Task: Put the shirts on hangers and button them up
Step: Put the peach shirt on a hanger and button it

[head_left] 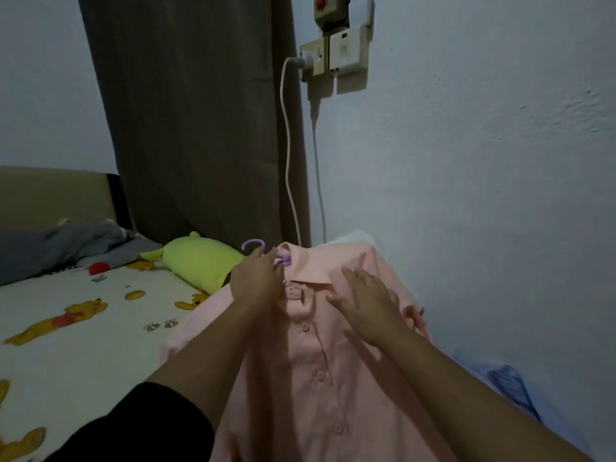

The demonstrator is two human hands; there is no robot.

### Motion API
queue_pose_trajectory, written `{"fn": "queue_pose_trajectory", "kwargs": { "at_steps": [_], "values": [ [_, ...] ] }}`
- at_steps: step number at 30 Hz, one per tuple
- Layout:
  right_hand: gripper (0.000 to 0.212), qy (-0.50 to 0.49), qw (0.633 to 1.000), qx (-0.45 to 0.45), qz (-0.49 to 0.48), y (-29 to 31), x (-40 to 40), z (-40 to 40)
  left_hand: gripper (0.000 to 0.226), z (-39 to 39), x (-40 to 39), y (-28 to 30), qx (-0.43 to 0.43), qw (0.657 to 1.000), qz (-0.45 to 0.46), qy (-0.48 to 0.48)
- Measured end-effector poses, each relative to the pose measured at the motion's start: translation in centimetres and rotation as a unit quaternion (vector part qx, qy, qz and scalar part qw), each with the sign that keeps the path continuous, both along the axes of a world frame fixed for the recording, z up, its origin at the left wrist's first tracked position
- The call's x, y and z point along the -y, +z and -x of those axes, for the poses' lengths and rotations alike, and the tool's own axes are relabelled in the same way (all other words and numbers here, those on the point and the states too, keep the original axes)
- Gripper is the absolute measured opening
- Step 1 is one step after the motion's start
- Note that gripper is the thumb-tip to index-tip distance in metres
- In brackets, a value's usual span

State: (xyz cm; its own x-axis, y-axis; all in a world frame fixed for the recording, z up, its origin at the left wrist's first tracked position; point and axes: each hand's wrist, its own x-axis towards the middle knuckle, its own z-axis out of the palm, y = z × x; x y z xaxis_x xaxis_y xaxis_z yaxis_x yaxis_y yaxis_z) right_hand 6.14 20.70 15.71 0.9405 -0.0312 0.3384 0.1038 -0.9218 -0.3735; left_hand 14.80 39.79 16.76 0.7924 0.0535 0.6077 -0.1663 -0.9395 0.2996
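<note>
left hand (258, 278) clenched round purple hanger (266, 253) – right hand (368, 303) released, flat on pink shirt (320, 378).

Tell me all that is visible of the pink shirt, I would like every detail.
The pink shirt is of light, matte cloth with a collar and a row of pink buttons down the front, which looks buttoned. It lies front up on the bed, collar away from the camera, on a purple hanger whose hook pokes out at the neck. The left hand is at the collar and hanger; the right hand lies flat on the shoulder.
</note>
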Motion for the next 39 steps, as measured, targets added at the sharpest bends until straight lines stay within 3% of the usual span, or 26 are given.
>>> {"fn": "queue_pose_trajectory", "kwargs": {
  "at_steps": [10, 16, 23, 39],
  "values": [
    [0.066, -0.007, 1.0, -0.005, 0.009, 0.5, 0.2, 3.3, 0.044, 3.2, 1.7, 0.6, 0.002, 0.999, -0.013, -0.033],
    [0.066, -0.023, 1.0, 0.0, -0.002, 0.4, 1.9, 6.3, 0.051, 6.1, 3.4, 0.4, 0.002, 0.992, -0.08, -0.094],
    [0.062, -0.075, 0.997, -0.005, -0.002, -1.7, 6.6, 11.8, 0.052, 10.7, 8.1, -1.3, -0.05, 0.979, -0.032, -0.194],
    [0.068, -0.272, 0.96, -0.051, -0.03, -6.2, 18.6, 28.7, 0.061, 21.5, 23.8, -7.1, -0.095, 0.897, -0.08, -0.424]
  ]
}}
